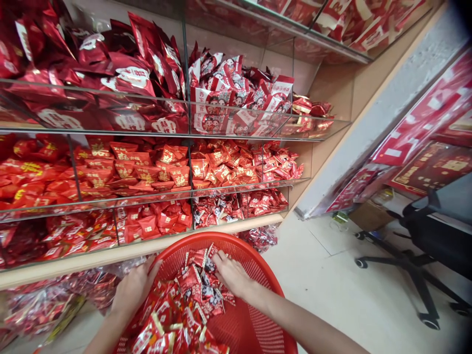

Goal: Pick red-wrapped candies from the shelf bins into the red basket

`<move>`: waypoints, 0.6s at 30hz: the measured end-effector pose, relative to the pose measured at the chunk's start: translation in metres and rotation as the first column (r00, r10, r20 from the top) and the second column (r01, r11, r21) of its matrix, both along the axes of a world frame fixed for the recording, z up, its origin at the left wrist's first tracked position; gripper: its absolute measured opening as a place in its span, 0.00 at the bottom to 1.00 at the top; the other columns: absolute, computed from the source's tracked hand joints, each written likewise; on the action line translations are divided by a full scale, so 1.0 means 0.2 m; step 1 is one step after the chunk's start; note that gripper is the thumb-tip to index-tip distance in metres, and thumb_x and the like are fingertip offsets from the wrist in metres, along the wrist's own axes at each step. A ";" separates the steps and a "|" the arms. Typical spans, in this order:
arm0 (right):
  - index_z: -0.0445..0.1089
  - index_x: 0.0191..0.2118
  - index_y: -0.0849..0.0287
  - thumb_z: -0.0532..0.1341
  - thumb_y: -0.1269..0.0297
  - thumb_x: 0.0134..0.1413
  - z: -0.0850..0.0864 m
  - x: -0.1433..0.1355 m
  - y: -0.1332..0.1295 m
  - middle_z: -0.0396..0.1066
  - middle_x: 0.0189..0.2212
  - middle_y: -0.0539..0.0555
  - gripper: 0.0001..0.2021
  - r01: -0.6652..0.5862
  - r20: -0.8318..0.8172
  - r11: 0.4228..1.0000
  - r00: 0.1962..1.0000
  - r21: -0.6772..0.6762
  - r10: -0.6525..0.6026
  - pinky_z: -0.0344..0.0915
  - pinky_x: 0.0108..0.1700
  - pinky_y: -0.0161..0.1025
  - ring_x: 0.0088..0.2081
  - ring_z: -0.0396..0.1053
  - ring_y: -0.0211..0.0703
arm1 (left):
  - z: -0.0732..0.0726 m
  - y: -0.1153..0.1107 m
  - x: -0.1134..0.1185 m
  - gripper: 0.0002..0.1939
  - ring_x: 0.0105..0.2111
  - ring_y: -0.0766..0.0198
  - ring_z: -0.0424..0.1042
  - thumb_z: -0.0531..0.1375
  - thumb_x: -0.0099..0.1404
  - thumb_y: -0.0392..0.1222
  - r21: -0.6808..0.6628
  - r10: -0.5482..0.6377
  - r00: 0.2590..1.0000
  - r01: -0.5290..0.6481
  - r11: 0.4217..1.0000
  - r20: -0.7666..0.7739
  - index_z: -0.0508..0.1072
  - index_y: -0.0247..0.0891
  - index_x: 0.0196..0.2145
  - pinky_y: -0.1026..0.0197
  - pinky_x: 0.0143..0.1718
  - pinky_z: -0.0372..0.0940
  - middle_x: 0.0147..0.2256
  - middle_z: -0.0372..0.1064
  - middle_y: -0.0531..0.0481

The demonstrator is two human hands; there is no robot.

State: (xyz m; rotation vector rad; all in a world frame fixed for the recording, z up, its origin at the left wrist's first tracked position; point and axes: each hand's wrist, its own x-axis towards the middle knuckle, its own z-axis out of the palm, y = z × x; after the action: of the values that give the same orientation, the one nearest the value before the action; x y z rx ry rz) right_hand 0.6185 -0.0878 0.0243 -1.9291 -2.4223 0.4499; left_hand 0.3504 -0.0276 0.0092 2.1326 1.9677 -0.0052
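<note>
A round red plastic basket [245,255] with perforated sides stands in front of the shelves, partly filled with small wrapped candies [191,282]. My left hand [134,287] grips the basket's left rim, its thumb along the inner side. Inside the basket, my right hand [233,275] has its fingers curled down onto red-and-white packets with dark printed figures, at the top of the heap. Its fingertips are partly hidden among the wrappers. Redder packets with gold edges lie nearer to me, and the bare red bottom shows at the right.
Shelves with clear dividers [191,172] hold several kinds of red packets. Plastic bags of candies [33,309] lie beneath at left; another bag [260,237] sits behind the basket. A black wheeled chair [435,231] stands at right on the tiled floor [332,295].
</note>
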 end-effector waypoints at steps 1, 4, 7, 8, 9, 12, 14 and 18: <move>0.58 0.46 0.56 0.50 0.75 0.55 -0.01 0.00 0.00 0.64 0.47 0.57 0.14 -0.012 -0.015 1.000 1.000 -0.001 0.012 0.63 0.34 0.36 0.36 0.71 0.42 | 0.00 0.00 0.00 0.30 0.38 0.46 0.74 0.36 0.65 0.57 0.002 0.003 1.000 -0.003 1.000 -0.001 0.62 0.43 0.56 0.52 0.35 0.65 0.36 0.75 0.39; 0.58 0.46 0.55 0.48 0.72 0.59 -0.01 0.02 -0.01 0.64 0.45 0.56 0.11 -0.007 -0.053 1.000 0.999 0.030 0.008 0.63 0.34 0.36 0.34 0.71 0.41 | 0.00 0.00 0.01 0.30 0.39 0.46 0.74 0.37 0.65 0.57 -0.001 0.013 1.000 -0.013 1.000 0.012 0.63 0.43 0.55 0.52 0.36 0.65 0.37 0.75 0.39; 0.58 0.46 0.56 0.47 0.67 0.61 0.02 0.05 -0.04 0.65 0.44 0.56 0.09 0.040 -0.096 0.997 0.995 0.064 -0.034 0.63 0.33 0.36 0.34 0.71 0.41 | 0.01 0.00 0.01 0.30 0.40 0.46 0.74 0.37 0.65 0.58 -0.008 0.016 0.999 -0.015 1.000 0.034 0.64 0.42 0.54 0.52 0.37 0.65 0.36 0.75 0.39; 0.59 0.45 0.56 0.48 0.65 0.61 0.03 0.06 -0.06 0.65 0.44 0.56 0.09 0.058 -0.107 0.996 0.993 0.063 -0.051 0.63 0.33 0.36 0.34 0.71 0.42 | 0.01 0.00 0.01 0.31 0.40 0.46 0.74 0.37 0.65 0.58 -0.009 0.015 0.999 -0.015 1.000 0.037 0.64 0.41 0.54 0.52 0.37 0.64 0.36 0.75 0.39; 0.59 0.45 0.57 0.49 0.63 0.60 0.03 0.07 -0.08 0.66 0.44 0.57 0.09 0.074 -0.111 0.996 0.992 0.053 -0.068 0.63 0.34 0.36 0.35 0.71 0.42 | 0.01 0.00 0.01 0.31 0.40 0.46 0.74 0.37 0.65 0.58 -0.010 0.014 0.999 -0.013 1.000 0.039 0.64 0.41 0.54 0.53 0.37 0.64 0.35 0.75 0.38; 0.62 0.43 0.59 0.55 0.58 0.57 0.03 0.09 -0.13 0.68 0.43 0.59 0.12 0.106 -0.081 0.994 0.991 -0.017 -0.107 0.63 0.37 0.38 0.38 0.71 0.46 | 0.00 0.00 0.01 0.31 0.40 0.45 0.74 0.37 0.64 0.59 -0.009 0.015 1.000 -0.015 1.000 0.027 0.65 0.40 0.53 0.52 0.37 0.64 0.35 0.75 0.38; 0.66 0.41 0.60 0.57 0.56 0.55 0.01 0.09 -0.15 0.71 0.40 0.60 0.13 0.105 -0.047 0.991 0.993 -0.085 -0.109 0.64 0.39 0.39 0.39 0.71 0.49 | 0.01 0.00 0.01 0.31 0.40 0.45 0.74 0.37 0.64 0.59 -0.011 0.022 0.999 -0.022 1.000 0.026 0.65 0.40 0.54 0.52 0.37 0.64 0.36 0.75 0.37; 0.71 0.34 0.61 0.53 0.60 0.58 -0.05 0.07 -0.14 0.74 0.34 0.61 0.13 0.089 -0.013 0.980 0.996 -0.181 -0.092 0.63 0.41 0.39 0.39 0.72 0.49 | 0.02 -0.01 0.01 0.32 0.41 0.44 0.73 0.36 0.64 0.59 -0.023 0.021 0.999 -0.020 1.000 0.037 0.64 0.41 0.54 0.51 0.38 0.64 0.37 0.75 0.37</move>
State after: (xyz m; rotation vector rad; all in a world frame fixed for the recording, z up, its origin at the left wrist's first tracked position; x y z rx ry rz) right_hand 0.6323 -0.1156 0.0136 -2.0806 -2.3424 0.7043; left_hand 0.3523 -0.0293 0.0126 2.0832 1.9587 0.0158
